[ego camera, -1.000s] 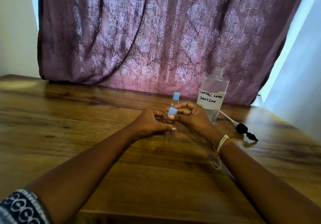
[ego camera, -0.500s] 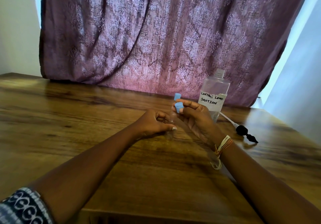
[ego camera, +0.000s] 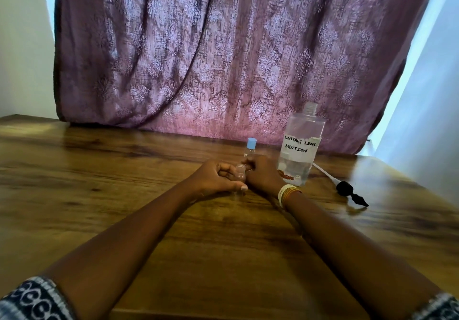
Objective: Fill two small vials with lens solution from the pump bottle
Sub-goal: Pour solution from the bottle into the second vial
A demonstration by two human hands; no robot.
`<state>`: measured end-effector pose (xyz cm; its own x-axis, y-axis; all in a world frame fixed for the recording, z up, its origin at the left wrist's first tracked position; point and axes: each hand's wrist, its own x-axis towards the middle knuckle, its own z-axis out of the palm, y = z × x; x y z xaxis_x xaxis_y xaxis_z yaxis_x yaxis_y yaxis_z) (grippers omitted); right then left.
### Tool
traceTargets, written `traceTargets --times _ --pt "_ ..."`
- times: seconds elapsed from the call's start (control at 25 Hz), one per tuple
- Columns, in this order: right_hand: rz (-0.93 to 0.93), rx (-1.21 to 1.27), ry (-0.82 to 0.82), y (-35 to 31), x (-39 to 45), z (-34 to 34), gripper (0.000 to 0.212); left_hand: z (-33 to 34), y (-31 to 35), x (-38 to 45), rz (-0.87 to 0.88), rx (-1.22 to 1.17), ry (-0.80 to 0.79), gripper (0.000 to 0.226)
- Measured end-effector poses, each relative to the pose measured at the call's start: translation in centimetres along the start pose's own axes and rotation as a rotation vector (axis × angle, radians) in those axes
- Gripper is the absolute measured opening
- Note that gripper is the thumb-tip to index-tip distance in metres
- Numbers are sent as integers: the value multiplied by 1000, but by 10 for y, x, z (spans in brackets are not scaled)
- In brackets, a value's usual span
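I see my left hand [ego camera: 218, 179] with fingers curled round an uncapped vial [ego camera: 240, 172] on the worktop [ego camera: 124, 170]; my right hand [ego camera: 264, 173] is fisted beside it, contents hidden.

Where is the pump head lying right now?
In the head view, the black pump head lies on the wooden table at right, just right of the open solution bottle, detached from it.

Open vial [ego camera: 240, 172] upright mid-tabletop [ego camera: 124, 170], between left hand [ego camera: 216, 178] and right hand [ego camera: 263, 174], which meet around it. Capped vial [ego camera: 250, 147] stands just behind the hands; solution bottle [ego camera: 300, 146], uncapped, to their right, nearer the back edge. Pump head with tube [ego camera: 347, 191] lies right of the bottle, toward the right edge.
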<state>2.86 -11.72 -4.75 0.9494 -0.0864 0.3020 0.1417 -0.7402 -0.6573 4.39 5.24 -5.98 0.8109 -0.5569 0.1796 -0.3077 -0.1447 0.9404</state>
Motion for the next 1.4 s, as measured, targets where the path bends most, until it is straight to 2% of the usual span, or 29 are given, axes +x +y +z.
traceTargets --times 0.16,0.28,0.36,0.48,0.56,0.6,0.68,0.72,0.76,0.8,0.92,1.0,1.12,1.4 --pt "101 96 32 -1 -2 -4 27 0 -1 1 7 -4 0 41" --pt "114 98 71 -8 -23 -35 19 1 -1 0 -4 -37 2 44" --pt "48 158 233 -11 -33 -60 13 1 -1 2 -22 -49 -6 48" --pt "-134 138 695 -15 -39 -92 12 -1 -3 2 -34 -64 -45 52" --pt "-145 131 919 -8 -28 -107 31 -4 -2 2 -45 -116 -89 49" --pt "-81 118 930 1 -17 -112 50 -6 -1 1 -50 -136 -122 47" --pt "52 221 757 18 2 -117 92 -9 0 1 -62 -170 -206 45" --pt "90 335 651 28 11 -117 104 -11 1 0 -68 -204 -249 46" --pt "99 409 571 34 13 -116 104 -12 1 0 -73 -241 -283 46" --pt "77 417 541 36 12 -115 94 -13 2 -1 -74 -273 -308 46" --pt "-20 284 561 31 6 -114 60 -15 7 -4 -54 -335 -357 42" --pt "-114 352 543 26 -5 -110 52 -13 9 -5 -51 -331 -326 37" --pt "-221 264 549 14 -17 -102 55 -10 10 -6 -35 -313 -247 28" --pt "-543 -235 318 14 -41 -92 74 -1 5 -4 9 -330 -126 27"
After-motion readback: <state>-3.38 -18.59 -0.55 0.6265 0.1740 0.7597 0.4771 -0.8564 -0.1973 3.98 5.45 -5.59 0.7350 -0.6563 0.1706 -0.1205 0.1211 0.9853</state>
